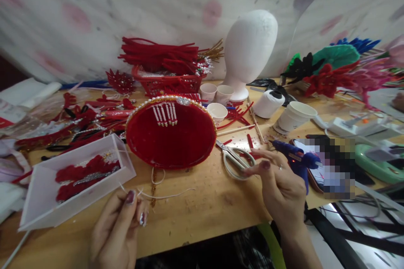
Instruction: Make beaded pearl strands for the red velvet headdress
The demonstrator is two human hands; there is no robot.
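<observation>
The left hand (pixel 116 227) pinches a thin white cord (pixel 164 197) just in front of the red oval velvet panel (pixel 170 147); the right hand (pixel 282 193), half open and visibly empty, is beside cream-handled metal scissors (pixel 224 149), right of the panel. The cord seems light, limp, best gripped near its end; the panel seems stiff, its beaded rim delicate.

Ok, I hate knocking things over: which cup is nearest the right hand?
The large cup beside the white spool; the three smaller cups stand together, farther left.

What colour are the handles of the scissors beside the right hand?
The scissors' handles are cream, seen in the head view.
</observation>
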